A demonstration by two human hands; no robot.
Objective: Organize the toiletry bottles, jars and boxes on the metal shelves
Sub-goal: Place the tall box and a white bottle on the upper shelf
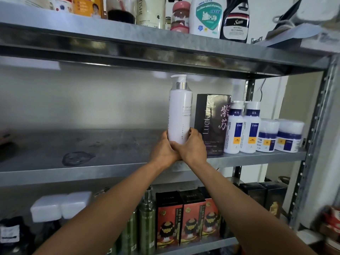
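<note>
A tall white pump bottle (180,111) stands upright on the middle metal shelf (92,173), just left of a black box (211,124) with purple characters. My left hand (162,150) and my right hand (192,146) both grip the bottle's base, fingers curled round it from either side. Right of the box stand two white bottles with blue labels (242,129) and two squat white jars (279,135).
The left part of the middle shelf is bare metal with a wet-looking stain (77,158). The top shelf (128,39) carries several bottles. Below are red-and-black boxes (185,219), green bottles (147,221) and white lids (60,205). A perforated upright post (312,144) stands at right.
</note>
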